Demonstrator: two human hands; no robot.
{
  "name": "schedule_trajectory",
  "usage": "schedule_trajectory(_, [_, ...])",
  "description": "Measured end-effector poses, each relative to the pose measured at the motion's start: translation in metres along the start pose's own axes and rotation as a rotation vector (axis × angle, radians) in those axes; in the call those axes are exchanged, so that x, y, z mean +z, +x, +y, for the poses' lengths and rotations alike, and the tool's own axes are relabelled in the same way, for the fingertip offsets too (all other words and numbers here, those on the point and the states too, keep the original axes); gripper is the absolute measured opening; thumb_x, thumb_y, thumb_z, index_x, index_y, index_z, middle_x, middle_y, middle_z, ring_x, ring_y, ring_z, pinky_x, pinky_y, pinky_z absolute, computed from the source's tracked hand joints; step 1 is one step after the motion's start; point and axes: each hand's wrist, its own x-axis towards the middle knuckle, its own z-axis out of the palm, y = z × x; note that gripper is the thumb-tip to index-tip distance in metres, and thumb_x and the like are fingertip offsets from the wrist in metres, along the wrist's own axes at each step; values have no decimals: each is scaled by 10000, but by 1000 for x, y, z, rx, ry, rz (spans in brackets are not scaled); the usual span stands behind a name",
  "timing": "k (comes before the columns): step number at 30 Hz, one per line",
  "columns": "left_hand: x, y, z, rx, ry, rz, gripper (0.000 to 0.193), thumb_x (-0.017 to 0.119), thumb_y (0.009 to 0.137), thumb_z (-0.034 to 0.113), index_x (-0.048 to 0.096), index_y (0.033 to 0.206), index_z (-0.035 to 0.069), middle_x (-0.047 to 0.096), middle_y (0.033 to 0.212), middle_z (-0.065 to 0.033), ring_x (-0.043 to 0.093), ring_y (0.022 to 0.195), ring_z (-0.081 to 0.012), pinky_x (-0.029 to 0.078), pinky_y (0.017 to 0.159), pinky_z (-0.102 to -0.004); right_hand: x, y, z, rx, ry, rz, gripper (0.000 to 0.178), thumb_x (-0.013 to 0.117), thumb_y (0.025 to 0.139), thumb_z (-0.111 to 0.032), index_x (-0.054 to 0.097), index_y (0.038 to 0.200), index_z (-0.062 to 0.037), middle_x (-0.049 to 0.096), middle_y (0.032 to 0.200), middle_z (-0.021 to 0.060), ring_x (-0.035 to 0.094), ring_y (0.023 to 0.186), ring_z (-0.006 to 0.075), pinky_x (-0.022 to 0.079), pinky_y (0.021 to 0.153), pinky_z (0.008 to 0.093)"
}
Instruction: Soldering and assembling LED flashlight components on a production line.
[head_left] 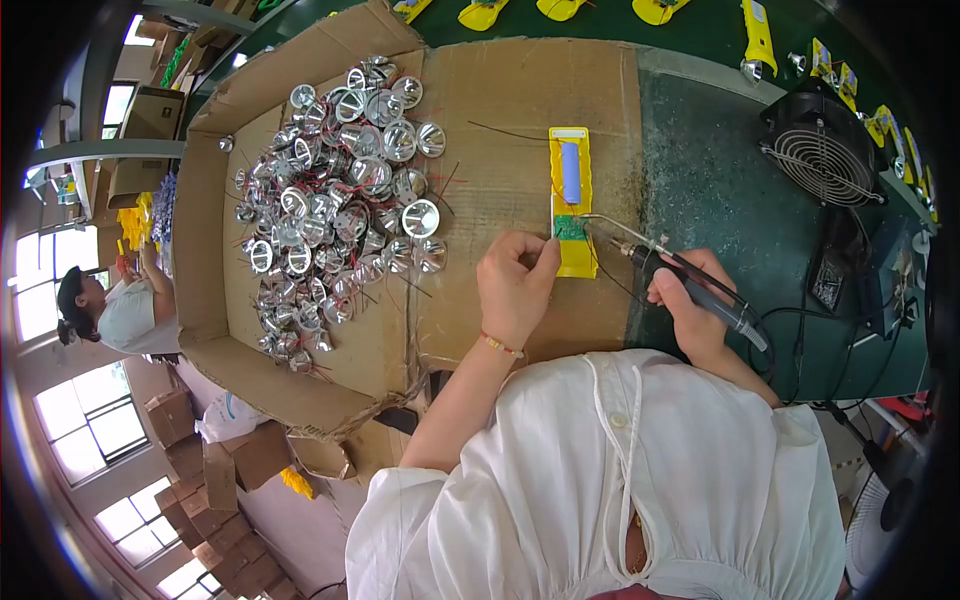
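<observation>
Yellow housing (573, 200) is pinched by the left hand (515, 285); the right hand (690, 300), fist closed, grips the soldering iron (690, 280). A slip could scorch fingertips near the green board (570, 228).

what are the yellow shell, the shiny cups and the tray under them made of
Yellow shell: looks like moulded plastic, smooth, even colour. Shiny cups: mirror-bright silver, either metal or metallised plastic; the look leaves it open. Tray: brown corrugated cardboard, matte, with folded flaps and torn edges.
</observation>
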Motion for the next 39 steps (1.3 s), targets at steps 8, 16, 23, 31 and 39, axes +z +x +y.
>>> schedule_trajectory(8, [-3, 3, 4, -30, -20, -43, 166, 645, 749, 110, 593, 678, -32, 569, 657, -88, 540, 514, -133, 427, 484, -270, 2, -1, -1, 35, 0, -15, 142, 631, 795, -74, 545, 869, 12, 598, 704, 54, 557, 608, 77, 460, 549, 208])
schedule_trajectory(16, [-4, 6, -1, -61, -38, -78, 172, 653, 745, 120, 604, 694, -36, 572, 657, -81, 534, 526, -113, 426, 495, -255, 4, 2, 4, 5, -21, -45, 130, 628, 794, -76, 550, 856, 6, 599, 683, 47, 554, 603, 69, 452, 543, 203])
schedule_trajectory(23, [-6, 6, -3, -124, -82, -109, 182, 654, 746, 125, 599, 693, -41, 568, 659, -72, 519, 526, -99, 418, 488, -246, 3, 0, 3, 75, 58, -12, 122, 620, 800, -75, 541, 858, -1, 597, 697, 55, 558, 614, 77, 463, 551, 214])
schedule_trajectory(31, [-4, 7, -6, -93, -59, -100, 177, 653, 747, 129, 603, 686, -30, 567, 611, -63, 513, 519, -92, 416, 479, -246, -7, -1, 2, 78, 76, 12, 123, 610, 805, -69, 536, 876, -1, 590, 717, 55, 560, 616, 85, 468, 553, 217])
schedule_trajectory(39, [-21, -3, -2, -2, -259, -36, 130, 643, 772, 78, 581, 833, -19, 600, 742, -47, 561, 648, -83, 462, 597, -215, -13, -5, -2, 73, 81, 15, 133, 605, 806, -67, 543, 901, 3, 590, 712, 58, 562, 613, 91, 465, 557, 215])
